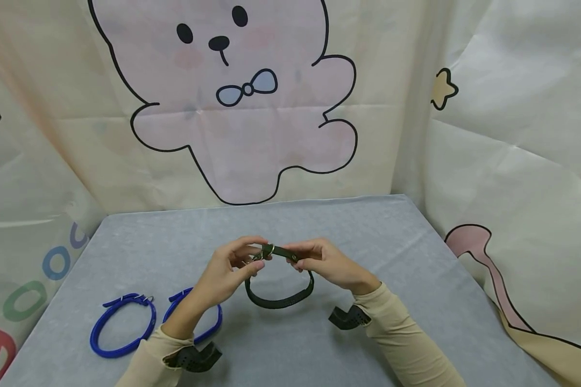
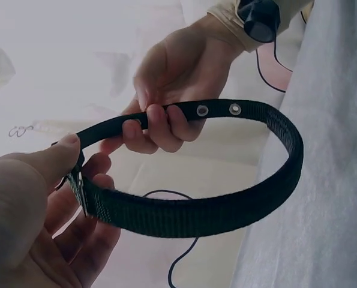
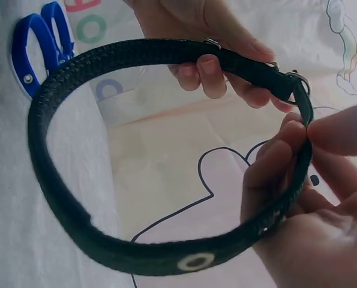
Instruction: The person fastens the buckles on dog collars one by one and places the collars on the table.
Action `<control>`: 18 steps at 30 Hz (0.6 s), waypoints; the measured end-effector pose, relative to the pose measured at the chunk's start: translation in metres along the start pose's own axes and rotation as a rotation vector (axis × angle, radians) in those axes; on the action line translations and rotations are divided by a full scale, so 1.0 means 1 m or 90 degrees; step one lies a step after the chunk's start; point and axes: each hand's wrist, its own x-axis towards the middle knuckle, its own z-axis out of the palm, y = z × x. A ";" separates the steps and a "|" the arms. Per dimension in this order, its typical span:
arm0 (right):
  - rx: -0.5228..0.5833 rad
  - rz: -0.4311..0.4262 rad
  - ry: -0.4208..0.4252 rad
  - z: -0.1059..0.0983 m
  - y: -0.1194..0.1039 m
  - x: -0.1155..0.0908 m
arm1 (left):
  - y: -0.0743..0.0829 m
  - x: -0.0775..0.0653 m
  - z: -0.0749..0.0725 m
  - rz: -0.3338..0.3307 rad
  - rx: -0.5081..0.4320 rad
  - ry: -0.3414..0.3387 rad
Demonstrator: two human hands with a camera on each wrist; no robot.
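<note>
A dark green collar (image 1: 278,303), closed into a loop, is held up above the table by both hands. My left hand (image 1: 225,274) pinches it at the buckle end, thumb on one side and fingers on the other. With thumb and fingers my right hand (image 1: 331,263) pinches the strap just beyond the metal ring (image 3: 298,87). Metal eyelets show along the strap (image 2: 219,108) in the left wrist view. The loop's padded lower part hangs between the hands.
Two blue collars lie looped on the grey cloth-covered table (image 1: 368,226): one blue collar (image 1: 97,333) at the left, the other blue collar (image 1: 215,328) partly hidden behind my left forearm. Printed curtains (image 1: 295,134) stand behind the table and at both sides.
</note>
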 end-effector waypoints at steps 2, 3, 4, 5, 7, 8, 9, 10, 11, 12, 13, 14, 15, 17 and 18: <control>-0.006 -0.036 -0.023 0.001 0.002 0.001 | 0.001 0.000 -0.001 -0.003 -0.010 0.012; -0.012 -0.057 -0.033 0.001 0.004 0.002 | 0.001 0.000 -0.001 -0.003 -0.012 0.016; -0.014 -0.078 -0.041 0.002 0.005 0.003 | 0.001 0.000 -0.001 -0.001 -0.011 0.019; -0.020 -0.098 -0.045 0.003 0.007 0.004 | 0.002 0.000 -0.001 0.003 -0.007 0.022; -0.032 -0.117 -0.038 0.005 0.010 0.005 | 0.003 0.000 0.001 0.010 0.001 0.022; -0.033 -0.112 -0.027 0.007 0.011 0.006 | 0.004 0.000 0.001 0.013 0.004 0.021; -0.029 -0.103 -0.014 0.008 0.011 0.006 | 0.005 -0.001 0.002 0.015 0.007 0.021; -0.025 -0.090 0.001 0.009 0.012 0.006 | 0.006 -0.001 0.002 0.018 0.012 0.023; -0.022 -0.075 0.014 0.010 0.012 0.007 | 0.006 -0.001 0.003 0.019 0.016 0.024; -0.018 -0.061 0.024 0.011 0.012 0.007 | 0.007 -0.001 0.003 0.019 0.020 0.026; -0.015 -0.050 0.032 0.012 0.013 0.007 | 0.007 -0.001 0.004 0.019 0.023 0.028; -0.014 -0.043 0.036 0.013 0.014 0.007 | 0.008 -0.002 0.004 0.019 0.027 0.031; -0.017 -0.039 0.039 0.014 0.015 0.008 | 0.008 -0.002 0.004 0.018 0.030 0.034; -0.043 -0.045 0.050 0.015 0.015 0.008 | 0.007 -0.002 0.004 0.017 0.030 0.040; -0.058 -0.048 0.060 0.016 0.016 0.008 | 0.006 -0.002 0.004 0.016 0.026 0.043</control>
